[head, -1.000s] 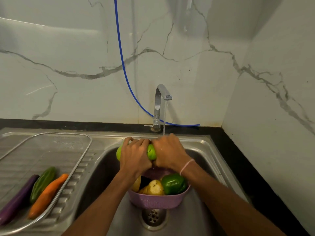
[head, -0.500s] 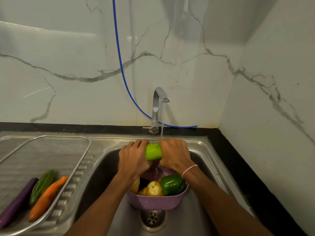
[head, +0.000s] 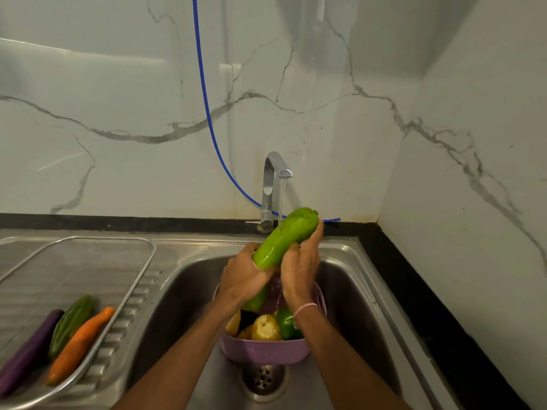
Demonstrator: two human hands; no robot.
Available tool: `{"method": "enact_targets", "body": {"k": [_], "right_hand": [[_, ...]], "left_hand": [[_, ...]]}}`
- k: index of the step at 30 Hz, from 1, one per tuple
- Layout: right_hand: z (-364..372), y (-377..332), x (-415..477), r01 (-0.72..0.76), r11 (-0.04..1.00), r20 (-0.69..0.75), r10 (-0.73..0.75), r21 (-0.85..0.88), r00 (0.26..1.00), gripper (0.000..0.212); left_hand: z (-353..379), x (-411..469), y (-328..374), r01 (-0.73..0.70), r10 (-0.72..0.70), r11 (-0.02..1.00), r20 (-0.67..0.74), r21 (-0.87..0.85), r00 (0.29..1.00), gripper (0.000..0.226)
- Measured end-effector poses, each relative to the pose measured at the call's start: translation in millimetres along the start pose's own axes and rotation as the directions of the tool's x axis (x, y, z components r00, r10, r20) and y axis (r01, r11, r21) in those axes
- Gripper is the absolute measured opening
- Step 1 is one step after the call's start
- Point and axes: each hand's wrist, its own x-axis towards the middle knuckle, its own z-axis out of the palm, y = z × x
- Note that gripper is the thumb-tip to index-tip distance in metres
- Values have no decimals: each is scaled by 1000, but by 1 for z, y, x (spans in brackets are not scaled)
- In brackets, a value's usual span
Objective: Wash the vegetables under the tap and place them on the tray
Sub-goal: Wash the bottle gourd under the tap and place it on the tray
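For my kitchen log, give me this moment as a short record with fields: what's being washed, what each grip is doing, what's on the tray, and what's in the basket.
being washed: long green gourd, tilted, under the running tap
left grip: holds the gourd's lower part
right grip: holds its upper part
tray: purple aubergine, dark green vegetable, orange carrot
basket: in the sink, holds a potato, a green pepper and others partly hidden

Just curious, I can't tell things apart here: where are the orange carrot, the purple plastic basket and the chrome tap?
Orange carrot [head: 78,347], head view, middle of its body.
Purple plastic basket [head: 263,353], head view, front wall.
Chrome tap [head: 268,184], head view, upright neck.
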Motion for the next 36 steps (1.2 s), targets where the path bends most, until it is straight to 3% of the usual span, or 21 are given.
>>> {"method": "enact_targets", "body": {"k": [2,5,7,9,11,13,14,16,18,21,24,29,33,36], "right_hand": [[6,1,1,-269,924,125,243,272,962,61],[11,13,5,-455,837,261,386,304,885,68],[11,21,8,-517,776,294,431,362,853,62],[7,27,11,-565,723,360,444,398,821,52],[1,30,17,-603,676,487,391,424,781,37],[-3,26,18,-638,631,609,312,441,729,40],[-3,22,18,-638,635,628,294,435,720,42],[2,14,16,-608,668,569,324,429,756,36],[8,10,13,-568,718,430,399,403,810,26],[16,14,12,-525,761,195,488,381,850,30],[16,19,19,-496,747,42,535,444,844,34],[11,18,27,-467,722,-47,566,511,823,32],[6,14,32,-475,700,61,528,533,847,20],[5,18,29,-507,673,197,484,539,852,15]], "left_hand": [[-1,-1,-2,38,-37,999,22,-17,999,71],[-3,-1,-3,35,-37,999,75,35,996,77],[-3,0,-1,24,-26,1000,155,13,988,80],[-4,-2,3,37,-25,998,207,-52,978,83],[-7,-2,4,123,-42,957,293,-263,955,85],[-11,-5,5,290,-15,792,459,-537,889,77],[-13,-5,5,343,-3,731,500,-590,866,75],[-10,-2,0,366,-57,725,479,-583,876,80],[-5,2,-4,312,-105,791,386,-526,916,86],[-6,1,-7,-13,59,979,226,-202,972,65],[-3,-4,-5,-187,195,980,158,-65,968,69],[6,-11,-14,-148,150,988,46,-42,988,67],[7,-14,-6,-47,44,986,-24,-159,999,46],[4,-9,-5,86,-76,906,40,-414,996,44]]}}
